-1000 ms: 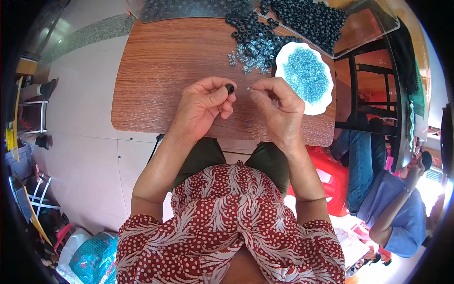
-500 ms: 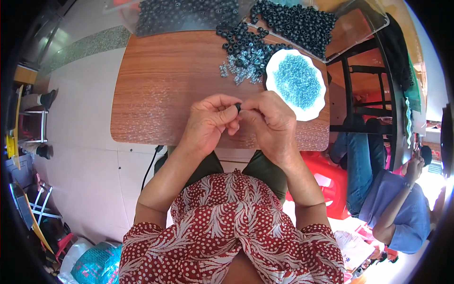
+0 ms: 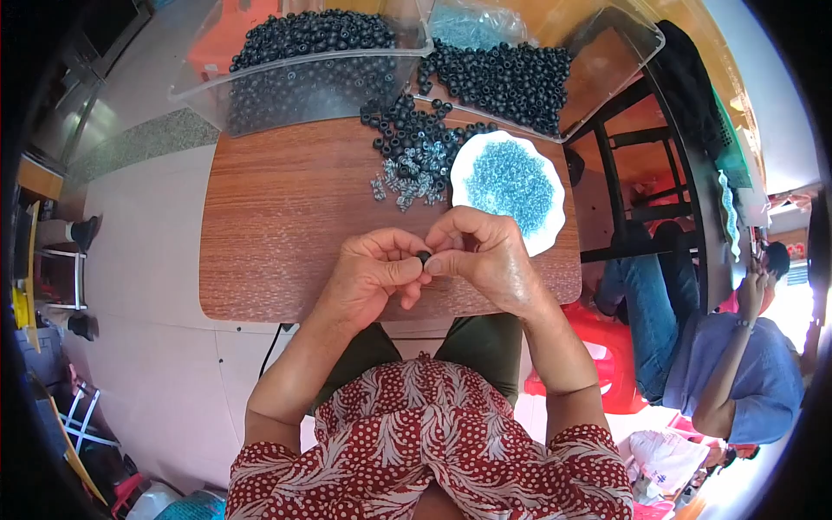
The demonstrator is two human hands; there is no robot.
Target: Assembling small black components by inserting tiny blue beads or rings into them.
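Observation:
Over the near part of the brown wooden table, my left hand pinches a small black round part between thumb and forefinger. My right hand is closed from the other side, thumb and forefinger tips at the same part. Whatever lies between those right fingertips is too small to make out. Just beyond the right hand stands a white scalloped dish full of tiny clear bluish pieces. Left of the dish, loose clear pieces lie against a spill of black round parts with holes.
Two clear plastic bins, a left one and a right one, hold many black parts at the table's far side. A bag of clear pieces is in the right bin. To the right are a red stool and a seated person.
The view has tipped up, so table and hands sit lower and more of the bins shows. My right thumb now reaches straight to the black part, which stays in my left fingers.

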